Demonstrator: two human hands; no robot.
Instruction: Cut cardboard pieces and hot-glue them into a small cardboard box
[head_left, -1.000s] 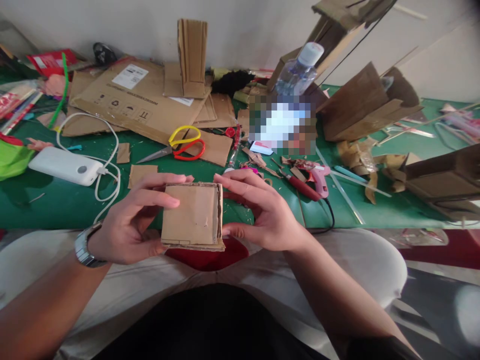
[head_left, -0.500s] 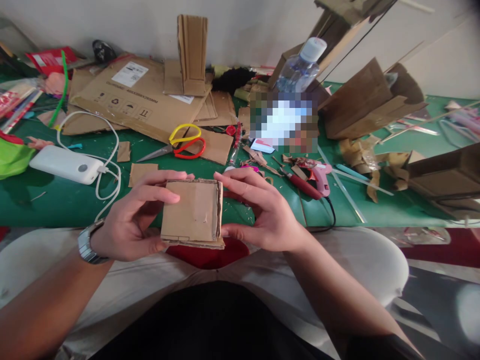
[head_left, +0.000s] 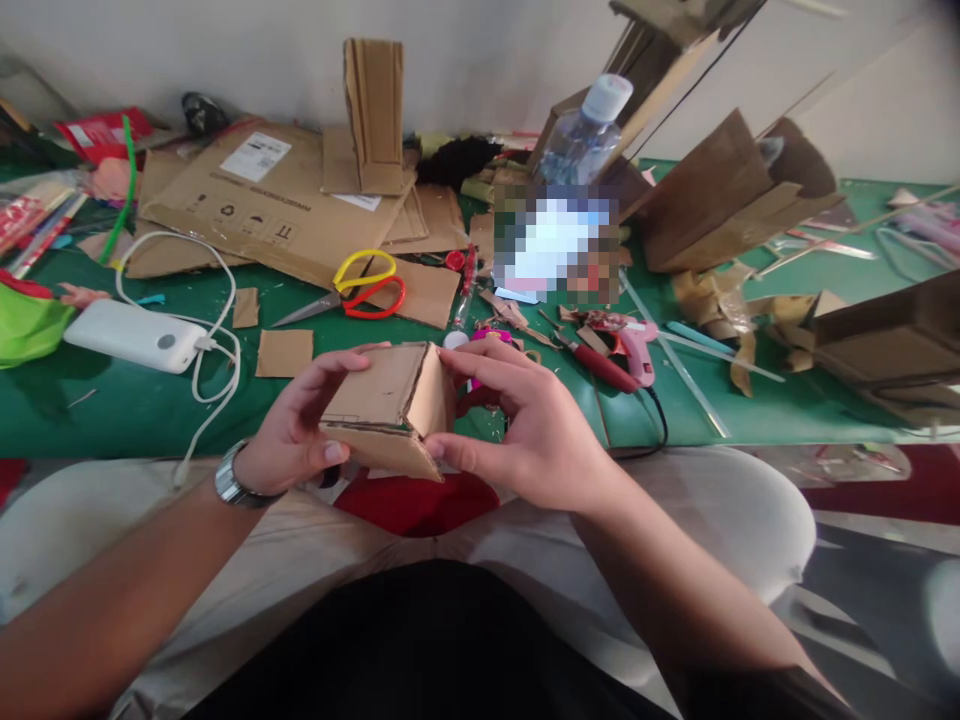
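A small cardboard box [head_left: 375, 385] is held over my lap, just in front of the table edge. It is tilted, so its top, near side and right side show. My left hand [head_left: 300, 425] grips its left side, thumb on the near face and fingers along the far top edge. At the right side, my right hand [head_left: 525, 420] holds it between thumb and fingers. Some fingertips are hidden behind the box. A small cardboard square [head_left: 285, 353] lies on the green table beyond my left hand. Scissors [head_left: 352, 290] with yellow and red handles lie past the box.
A white power bank [head_left: 139, 335] with a cable sits at left. Flattened cardboard [head_left: 247, 210] lies behind. A pink glue gun [head_left: 637, 352], red-handled tool [head_left: 604, 368] and clear glue stick [head_left: 694, 385] lie right. A water bottle [head_left: 581, 140] and cardboard structures [head_left: 720, 210] stand farther back.
The box has been tilted and turned, so its right side now shows more. My left hand has moved right and its thumb now rests on the near face.
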